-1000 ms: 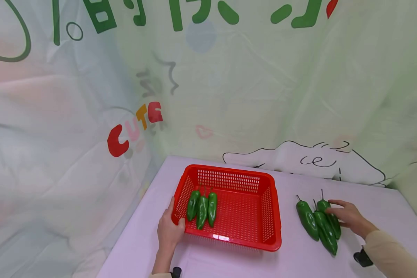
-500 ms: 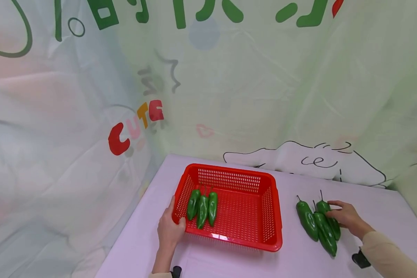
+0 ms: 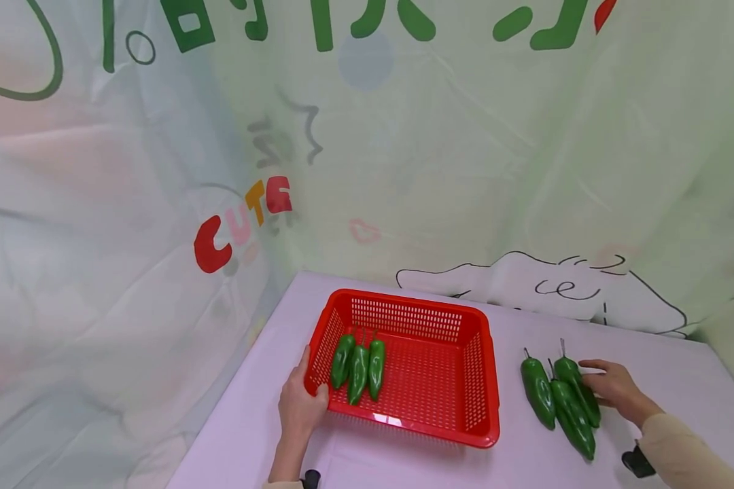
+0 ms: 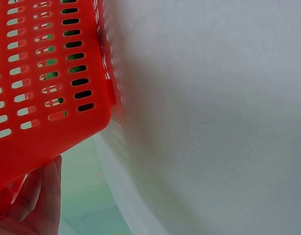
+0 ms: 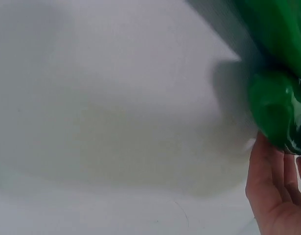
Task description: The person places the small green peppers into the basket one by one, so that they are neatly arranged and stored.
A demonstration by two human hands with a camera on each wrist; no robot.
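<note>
In the head view my left hand (image 3: 302, 401) grips the front left corner of a red plastic basket (image 3: 428, 429), thumb on the rim. Three green chili peppers (image 3: 358, 373) lie side by side at the basket's left end. To the right, three larger green peppers are grouped on the table: a left one (image 3: 537, 394), a front one (image 3: 571, 421) and a right one (image 3: 567, 370). My right hand (image 3: 618, 390) is at the right pepper's side, its fingers extended against it. In the right wrist view those fingers reach up to a pepper's rounded end (image 5: 272, 110).
A pale cloth (image 3: 367, 468) covers the table. Printed fabric (image 3: 440, 170) hangs behind and along the left side, close to the table's edges. A dark wrist device (image 3: 638, 462) sits under the right sleeve.
The front and right peppers have shifted slightly left at their stem ends. My right fingertips have slid from over the right pepper to its side. The left hand and basket stay together.
</note>
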